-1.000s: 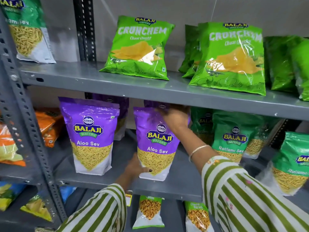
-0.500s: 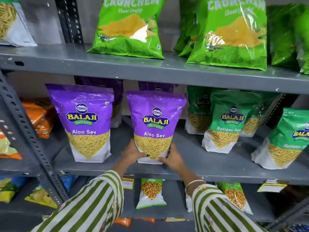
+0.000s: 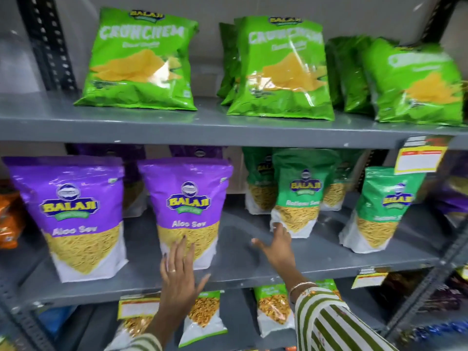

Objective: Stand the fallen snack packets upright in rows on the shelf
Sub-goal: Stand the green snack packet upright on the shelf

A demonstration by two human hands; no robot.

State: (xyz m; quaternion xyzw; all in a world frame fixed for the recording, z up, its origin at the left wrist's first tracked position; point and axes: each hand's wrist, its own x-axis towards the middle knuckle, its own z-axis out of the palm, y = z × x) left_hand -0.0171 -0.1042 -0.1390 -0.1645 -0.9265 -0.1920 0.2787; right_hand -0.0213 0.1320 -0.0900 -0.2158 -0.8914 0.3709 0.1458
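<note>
Left hand (image 3: 177,272) spread flat against upright purple Aloo Sev foil packet (image 3: 187,211) on grey metal middle shelf (image 3: 253,274); right hand (image 3: 278,245) splayed, fingertips at green Ratlami Sev packet (image 3: 298,193), gripping nothing

Back wall (image 3: 354,8): pale, plain. Black slotted upright (image 3: 48,44) at upper left, a second dark upright (image 3: 434,20) at upper right. Grey perforated angle post (image 3: 14,316) at lower left, running slantwise (wide-angle lens). Yellow price tag (image 3: 417,158) at right, print blurred and unreadable. Smaller yellow tag (image 3: 371,277) below it. A third yellow-bordered label (image 3: 138,309) at lower centre-left.
</note>
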